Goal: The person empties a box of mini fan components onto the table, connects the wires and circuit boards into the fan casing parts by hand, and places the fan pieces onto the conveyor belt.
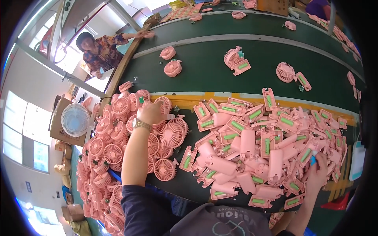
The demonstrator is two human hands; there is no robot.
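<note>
Pink cases (248, 143) at lower right cradle green cells (287, 121); your right hand (317, 173) touches the cases, your left hand (150, 113) ribbed fans (171, 135) at centre-left; I cannot tell either grip.

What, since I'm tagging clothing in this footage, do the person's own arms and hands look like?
The left wrist wears a gold-toned watch or bracelet; above it, a plain, dark, short sleeve ends near the elbow. The right forearm shows no wristwear. A small blue patch shows at the right hand's fingertips; whether it is worn is unclear.
</note>
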